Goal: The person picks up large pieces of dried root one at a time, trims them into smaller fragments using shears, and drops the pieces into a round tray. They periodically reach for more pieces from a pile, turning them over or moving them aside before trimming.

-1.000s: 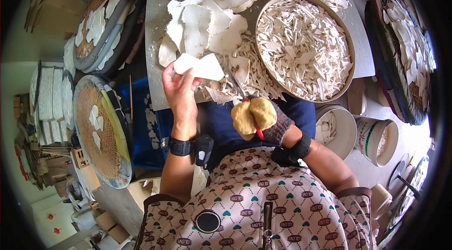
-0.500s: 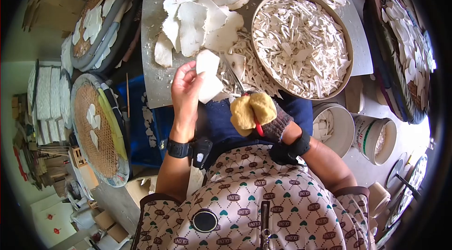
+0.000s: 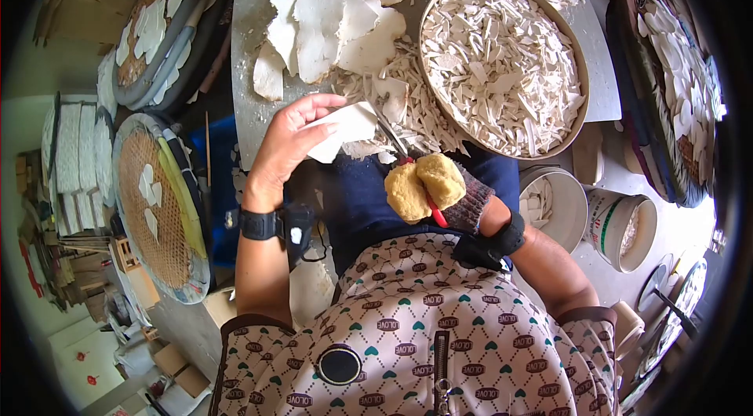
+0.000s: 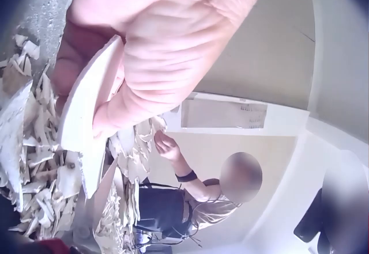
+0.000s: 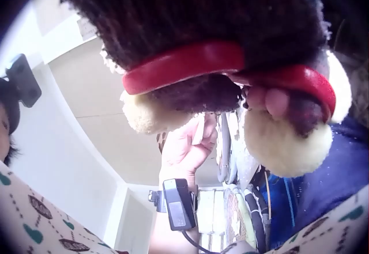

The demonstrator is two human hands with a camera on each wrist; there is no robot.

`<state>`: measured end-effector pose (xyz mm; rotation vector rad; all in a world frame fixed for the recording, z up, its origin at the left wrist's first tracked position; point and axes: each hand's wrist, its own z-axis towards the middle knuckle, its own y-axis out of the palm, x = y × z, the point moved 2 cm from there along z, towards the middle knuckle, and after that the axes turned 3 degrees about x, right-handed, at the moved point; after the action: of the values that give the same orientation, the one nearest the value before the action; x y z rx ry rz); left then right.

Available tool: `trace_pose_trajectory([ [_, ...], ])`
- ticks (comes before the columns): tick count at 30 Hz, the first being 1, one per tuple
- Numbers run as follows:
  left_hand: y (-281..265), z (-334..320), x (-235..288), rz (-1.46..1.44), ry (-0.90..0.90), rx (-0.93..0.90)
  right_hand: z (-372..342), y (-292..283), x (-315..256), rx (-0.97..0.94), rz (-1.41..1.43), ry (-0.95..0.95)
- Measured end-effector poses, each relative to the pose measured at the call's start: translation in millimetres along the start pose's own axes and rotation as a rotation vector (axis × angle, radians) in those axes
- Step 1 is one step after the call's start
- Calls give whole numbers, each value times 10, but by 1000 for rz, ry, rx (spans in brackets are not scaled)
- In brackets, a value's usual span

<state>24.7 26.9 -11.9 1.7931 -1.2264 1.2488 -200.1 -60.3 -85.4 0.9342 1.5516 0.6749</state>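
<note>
The left hand (image 3: 289, 138) pinches a white flat piece (image 3: 345, 130) between thumb and fingers; in the left wrist view the piece (image 4: 92, 104) shows a thin, pale edge. The gloved right hand (image 3: 439, 192), padded with yellow sponge, grips red-handled scissors (image 3: 438, 216). Their metal blades (image 3: 386, 127) point up toward the white piece's right side; whether they touch it cannot be told. In the right wrist view the red handles (image 5: 184, 64) loop around the gloved fingers (image 5: 202, 95). Below the blades' tips lie white scraps (image 3: 423, 102) on the table.
A round tray (image 3: 584, 79) heaped with white slivers stands right of the scraps. Large irregular white sheets (image 3: 318, 36) lie at the table's upper left. Buckets (image 3: 576, 216) stand below right, and round woven trays (image 3: 161, 251) at the left. Another person (image 4: 190, 202) stands beyond.
The left hand has moved left and turned, and the white piece it holds has rotated from upright to slanting sideways. The right hand with the scissors has shifted only slightly.
</note>
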Motion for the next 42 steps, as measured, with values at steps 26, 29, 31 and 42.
trace_pose_trajectory([
  [26,254,147,39,588,271,294,-60,442,-205,-209,-1078,-426],
  [29,710,677,-152,661,391,341,-292,286,-267,-69,-936,-402],
  [31,750,893,-350,705,320,346,-414,318,-296,33,-1006,-487],
  [42,382,389,59,559,239,280,-247,241,-151,-69,-1174,-488],
])
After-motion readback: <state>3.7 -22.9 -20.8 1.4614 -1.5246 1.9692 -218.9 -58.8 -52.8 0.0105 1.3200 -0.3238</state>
